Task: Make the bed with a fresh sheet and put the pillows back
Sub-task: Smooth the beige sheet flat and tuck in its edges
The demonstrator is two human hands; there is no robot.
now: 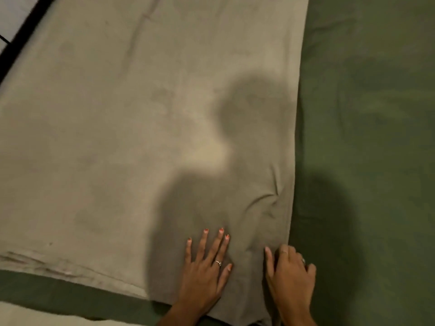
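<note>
Head view: tan sheet [141, 137] runs lengthwise away; left hand [202, 271] flat, right hand [290, 271] seemingly pinching its edge.

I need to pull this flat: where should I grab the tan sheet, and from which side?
Take the tan sheet by its right edge at the near corner, coming from the green side. That edge lies free on top and is easy to pinch, and creases bunch just inside it. The right hand already sits curled there; the left hand lies flat beside it.
</note>
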